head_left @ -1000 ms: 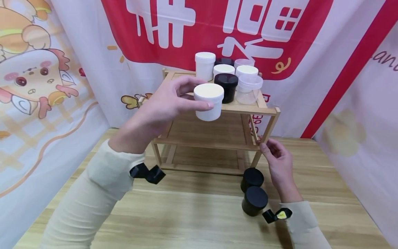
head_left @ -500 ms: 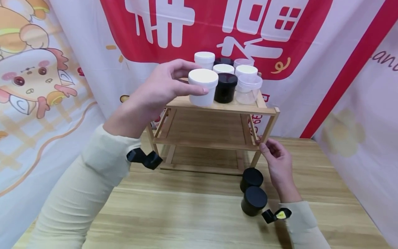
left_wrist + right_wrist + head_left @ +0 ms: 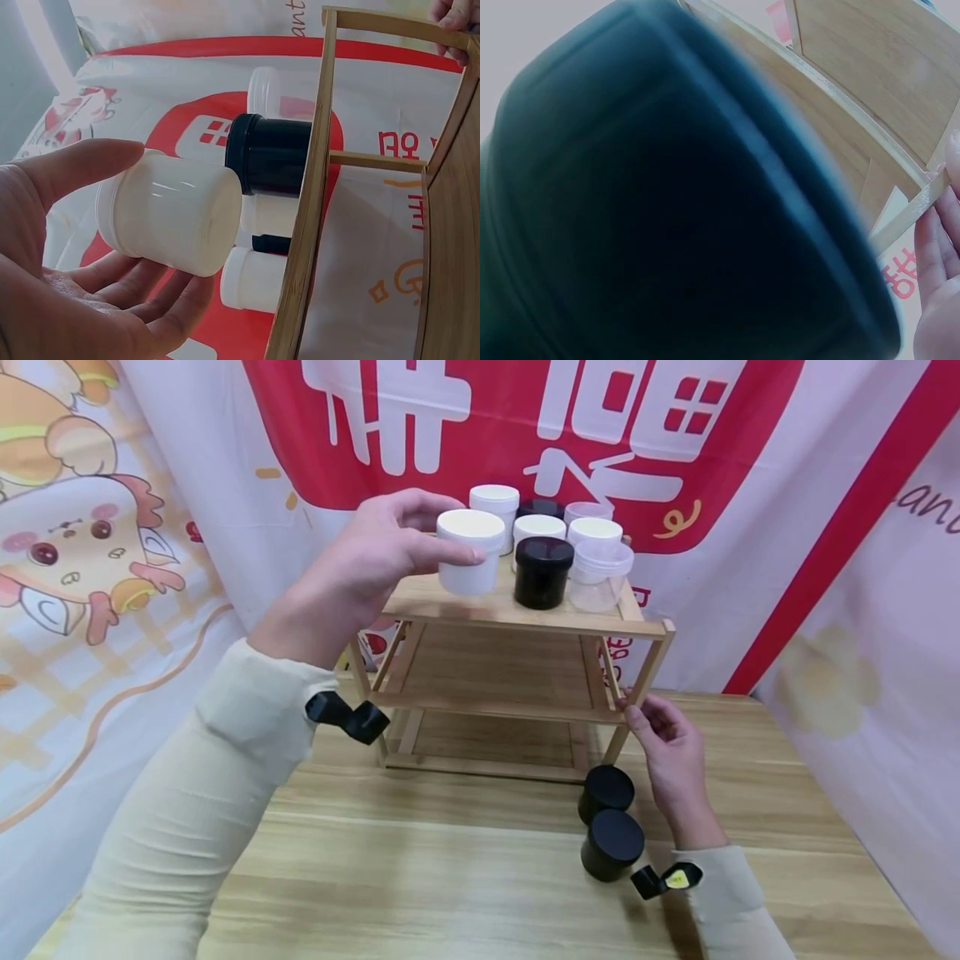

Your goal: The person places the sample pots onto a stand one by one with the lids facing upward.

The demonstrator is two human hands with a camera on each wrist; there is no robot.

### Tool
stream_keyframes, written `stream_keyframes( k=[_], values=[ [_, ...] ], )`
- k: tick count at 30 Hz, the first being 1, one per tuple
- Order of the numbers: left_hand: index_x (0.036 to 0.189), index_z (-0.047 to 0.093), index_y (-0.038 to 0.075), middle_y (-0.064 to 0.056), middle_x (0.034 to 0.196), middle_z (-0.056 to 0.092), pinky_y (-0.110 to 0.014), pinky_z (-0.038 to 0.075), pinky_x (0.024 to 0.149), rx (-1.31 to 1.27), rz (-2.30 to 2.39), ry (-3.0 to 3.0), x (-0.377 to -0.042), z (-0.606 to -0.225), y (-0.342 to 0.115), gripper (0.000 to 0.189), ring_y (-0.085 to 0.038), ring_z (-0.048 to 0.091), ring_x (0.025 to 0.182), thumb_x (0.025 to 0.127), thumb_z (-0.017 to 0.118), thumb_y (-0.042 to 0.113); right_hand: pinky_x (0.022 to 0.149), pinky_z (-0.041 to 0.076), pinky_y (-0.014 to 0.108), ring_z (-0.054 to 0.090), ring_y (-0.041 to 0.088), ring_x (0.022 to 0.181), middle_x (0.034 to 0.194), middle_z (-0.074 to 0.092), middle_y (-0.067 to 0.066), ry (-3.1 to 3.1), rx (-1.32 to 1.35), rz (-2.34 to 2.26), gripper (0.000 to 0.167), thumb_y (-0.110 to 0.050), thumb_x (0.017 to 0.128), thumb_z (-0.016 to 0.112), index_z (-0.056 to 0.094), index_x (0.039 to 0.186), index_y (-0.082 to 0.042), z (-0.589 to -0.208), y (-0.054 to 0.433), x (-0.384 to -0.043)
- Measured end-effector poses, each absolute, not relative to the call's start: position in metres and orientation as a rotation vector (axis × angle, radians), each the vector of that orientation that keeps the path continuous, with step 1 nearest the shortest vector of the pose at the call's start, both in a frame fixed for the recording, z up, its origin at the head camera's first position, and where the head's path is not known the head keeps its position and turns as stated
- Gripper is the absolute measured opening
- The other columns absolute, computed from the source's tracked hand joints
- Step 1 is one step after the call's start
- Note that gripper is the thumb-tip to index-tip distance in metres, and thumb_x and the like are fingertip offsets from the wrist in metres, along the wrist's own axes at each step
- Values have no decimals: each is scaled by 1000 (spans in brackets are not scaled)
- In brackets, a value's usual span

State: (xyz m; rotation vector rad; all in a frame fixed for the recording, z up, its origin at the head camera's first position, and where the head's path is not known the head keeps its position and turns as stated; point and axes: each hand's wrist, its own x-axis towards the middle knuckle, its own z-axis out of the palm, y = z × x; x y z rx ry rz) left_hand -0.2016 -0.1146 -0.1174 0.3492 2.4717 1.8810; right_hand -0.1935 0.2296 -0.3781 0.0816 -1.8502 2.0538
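Observation:
My left hand [image 3: 371,547] grips a white lidded jar [image 3: 471,556], thumb in front and fingers behind. The jar is upright over the front left of the wooden rack's [image 3: 525,621] top shelf. In the left wrist view, the jar's base [image 3: 223,221] faces the shelf edge [image 3: 304,247] with a gap between them. A black jar [image 3: 543,577] stands just right of the held one. My right hand [image 3: 675,752] pinches the rack's front right leg at the middle shelf.
Behind stand a taller white jar [image 3: 495,510], more white jars, another black one and clear jars [image 3: 597,581]. Two black jars [image 3: 607,793] sit on the wooden table [image 3: 450,877] by my right wrist; a dark jar [image 3: 690,210] fills much of the right wrist view. Printed cloth hangs around.
My left hand has carried the white jar up, left and back, from in front of the rack to over the top shelf. The right hand has stayed on the rack leg.

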Motion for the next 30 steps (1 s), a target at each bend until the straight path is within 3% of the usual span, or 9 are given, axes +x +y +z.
stream_keyframes(
  k=[7, 14, 22, 26, 30],
  values=[
    [147, 60, 18, -1, 143, 62, -42, 42, 123, 198, 1949, 2394, -217, -117, -114, 60, -26, 60, 129, 92, 85, 20, 94, 58, 18, 70, 11, 107, 116, 79, -6, -1876, 57, 2038, 39, -15, 105, 71, 65, 136, 7, -378, 230, -194],
    [151, 55, 23, 1, 151, 58, -47, 34, 128, 56, 1892, 2416, -233, -118, -113, 66, -27, 58, 135, 92, 85, 25, 92, 58, 17, 69, 11, 105, 114, 79, -7, -1890, 31, 2016, 33, -16, 104, 71, 69, 133, 1, -379, 231, -194],
    [149, 56, 19, 0, 155, 54, -43, 42, 124, -5, 1889, 2437, -248, -118, -110, 62, -23, 54, 138, 94, 84, 24, 93, 58, 18, 69, 12, 107, 122, 79, 2, -1889, 71, 2022, 36, -15, 105, 70, 67, 135, 4, -379, 229, -193],
    [150, 55, 20, 0, 158, 52, -41, 45, 122, -18, 1891, 2429, -254, -116, -106, 63, -23, 52, 141, 94, 84, 23, 95, 58, 19, 69, 13, 109, 124, 79, 2, -1888, 91, 2019, 33, -15, 105, 70, 70, 134, -1, -379, 228, -195],
    [149, 56, 21, 0, 158, 52, -39, 49, 120, -38, 1924, 2365, -261, -117, -96, 60, -23, 53, 140, 95, 83, 20, 95, 58, 19, 70, 12, 109, 120, 80, -3, -1844, 102, 2046, 30, -11, 105, 69, 69, 132, 2, -379, 231, -193]
  ],
)
